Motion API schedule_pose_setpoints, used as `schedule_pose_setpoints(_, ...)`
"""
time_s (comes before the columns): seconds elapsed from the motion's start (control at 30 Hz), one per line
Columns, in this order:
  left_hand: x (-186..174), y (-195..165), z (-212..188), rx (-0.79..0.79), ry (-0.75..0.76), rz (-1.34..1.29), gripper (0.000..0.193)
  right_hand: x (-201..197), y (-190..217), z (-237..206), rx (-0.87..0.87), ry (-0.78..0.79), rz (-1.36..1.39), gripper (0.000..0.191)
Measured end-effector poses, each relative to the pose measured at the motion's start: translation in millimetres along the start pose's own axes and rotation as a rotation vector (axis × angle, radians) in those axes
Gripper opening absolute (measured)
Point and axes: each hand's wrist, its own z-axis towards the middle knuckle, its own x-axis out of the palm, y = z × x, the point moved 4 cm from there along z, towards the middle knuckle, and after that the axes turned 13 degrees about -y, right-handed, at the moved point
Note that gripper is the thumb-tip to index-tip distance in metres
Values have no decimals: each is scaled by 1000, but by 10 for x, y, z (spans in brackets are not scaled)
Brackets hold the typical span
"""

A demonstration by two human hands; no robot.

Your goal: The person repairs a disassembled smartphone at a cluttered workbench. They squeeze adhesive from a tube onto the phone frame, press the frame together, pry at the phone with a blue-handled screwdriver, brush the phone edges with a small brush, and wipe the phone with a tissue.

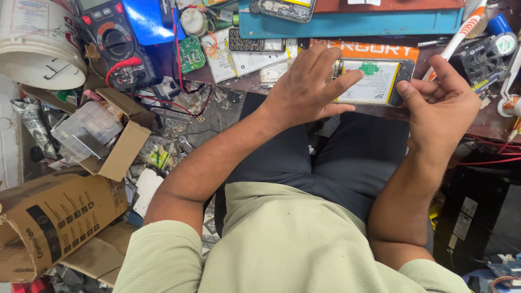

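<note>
bench crowded w/ multimeter (116, 46), fan (483, 59), tray (347, 24)

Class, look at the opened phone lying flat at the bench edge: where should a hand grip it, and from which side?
Probably by its two short ends. The opened phone lies flat, long side across; the left hand covers one end, the right hand pinches the other. Come from the near edge, sparing the exposed battery.
</note>
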Motion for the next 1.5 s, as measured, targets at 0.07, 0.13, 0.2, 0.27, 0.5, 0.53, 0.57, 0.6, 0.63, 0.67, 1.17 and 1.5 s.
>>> schedule_pose_setpoints(0.07,6,1,-3,1,1,-1,83,14,6,8,23,14,34,57)
schedule_pose_setpoints(0.13,9,-1,-5,0,-3,-16,83,23,14,10,39,25,58,56)
schedule_pose_setpoints(0.2,12,1,-5,-4,-7,-11,84,28,19,6,49,30,73,56)
schedule_pose_setpoints(0.27,15,1,-9,-3,-3,-4,85,30,31,-3,21,41,65,57)
schedule_pose_setpoints(0.5,26,-3,-30,5,-1,10,86,19,3,-6,19,35,67,58)
schedule_pose_setpoints(0.53,30,-5,-28,6,-1,11,87,20,0,-5,11,37,65,58)
schedule_pose_setpoints(0.57,31,-7,-25,5,-5,15,87,21,-2,-3,3,39,63,58)
schedule_pose_setpoints(0.6,29,-9,-22,3,-9,19,88,24,-3,-6,-5,41,60,58)
schedule_pose_setpoints(0.63,28,-12,-16,2,-12,23,88,27,1,-7,-20,41,45,59)
schedule_pose_setpoints(0.67,35,-5,-16,-20,29,17,89,31,9,-9,-35,40,29,60)
schedule_pose_setpoints(1.17,-109,-124,127,-165,129,-4,95,210,519,-248,-540,-23,-747,68)
schedule_pose_setpoints(1.5,-245,-97,212,-189,107,-107,120,137,615,-340,-608,-84,-567,47)
